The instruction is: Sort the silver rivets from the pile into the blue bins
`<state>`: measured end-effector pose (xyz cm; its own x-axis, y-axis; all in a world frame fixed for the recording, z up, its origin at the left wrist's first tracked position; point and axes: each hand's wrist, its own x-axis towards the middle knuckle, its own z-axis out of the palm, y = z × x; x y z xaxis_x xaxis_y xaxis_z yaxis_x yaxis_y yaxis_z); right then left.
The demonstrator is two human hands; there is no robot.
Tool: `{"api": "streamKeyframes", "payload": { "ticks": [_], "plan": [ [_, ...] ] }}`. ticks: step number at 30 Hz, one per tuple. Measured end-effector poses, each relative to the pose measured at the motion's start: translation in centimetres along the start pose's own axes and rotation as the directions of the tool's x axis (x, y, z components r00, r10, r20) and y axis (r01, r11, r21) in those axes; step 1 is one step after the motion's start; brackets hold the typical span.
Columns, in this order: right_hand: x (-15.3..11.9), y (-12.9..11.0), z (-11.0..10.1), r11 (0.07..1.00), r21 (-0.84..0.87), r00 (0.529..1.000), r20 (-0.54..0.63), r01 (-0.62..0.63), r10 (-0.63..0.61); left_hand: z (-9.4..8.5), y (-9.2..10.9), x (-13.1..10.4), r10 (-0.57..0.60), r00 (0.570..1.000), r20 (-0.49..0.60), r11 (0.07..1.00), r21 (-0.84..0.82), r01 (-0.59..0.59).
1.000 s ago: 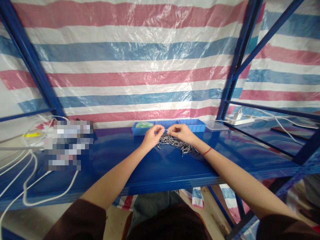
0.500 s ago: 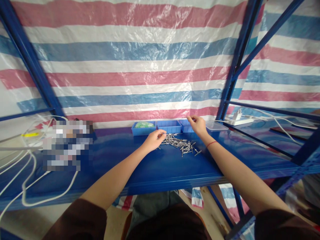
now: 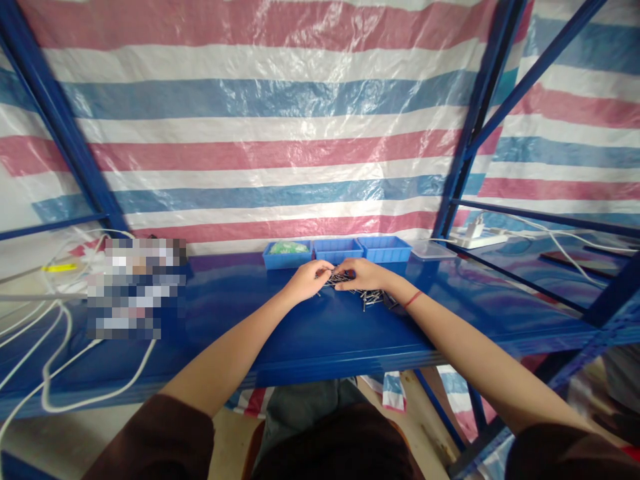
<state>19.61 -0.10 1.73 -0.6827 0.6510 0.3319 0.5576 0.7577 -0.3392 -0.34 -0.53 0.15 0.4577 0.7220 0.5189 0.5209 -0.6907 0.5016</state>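
A pile of thin silvery metal pieces (image 3: 371,299) lies on the blue table, partly hidden by my hands. My left hand (image 3: 309,280) is over the pile's left end, thumb and fingers pinched together on something too small to make out. Fingertip to fingertip with it, my right hand (image 3: 361,275) reaches across the pile with its fingers curled; what lies between them is too small to tell. Just behind stand three blue bins: the left bin (image 3: 289,261) holds green material, and the middle bin (image 3: 339,251) and right bin (image 3: 385,251) are beside it.
A clear plastic lid (image 3: 434,250) lies right of the bins, near a white power strip (image 3: 480,237). White cables (image 3: 63,347) and a blurred heap are on the left. Blue metal posts (image 3: 457,153) frame the table (image 3: 330,340).
My right hand has moved left and down from over the right bin to meet my left hand above the pile. That bin is now uncovered. My left hand has barely moved.
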Motion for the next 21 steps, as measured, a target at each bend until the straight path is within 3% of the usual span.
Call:
{"api": "streamKeyframes", "payload": {
  "ticks": [4, 11, 17, 21],
  "plan": [
    [0.3, -0.2, 0.7, 0.997, -0.063, 0.999, 0.011, 0.033, -0.032, 0.0, 0.2, 0.0, -0.003, 1.0, 0.007, 1.0, -0.02, 0.003],
    [0.4, 0.0, 1.3, 0.988, -0.151, 0.997, -0.068, 0.034, -0.045, -0.1, 0.4, -0.1, -0.009, 1.0, 0.015, 1.0, -0.006, 0.009],
    [0.4, -0.3, 1.3, 0.979, -0.174, 0.992, -0.038, 0.11, -0.118, -0.1, 0.3, 0.0, -0.002, 1.0, 0.028, 0.999, -0.038, 0.003],
    [0.3, -0.9, 1.0, 0.972, -0.216, 0.994, -0.037, 0.088, -0.098, 0.0, 0.0, 0.0, -0.011, 1.0, 0.008, 0.999, -0.035, 0.011]
  ]
}}
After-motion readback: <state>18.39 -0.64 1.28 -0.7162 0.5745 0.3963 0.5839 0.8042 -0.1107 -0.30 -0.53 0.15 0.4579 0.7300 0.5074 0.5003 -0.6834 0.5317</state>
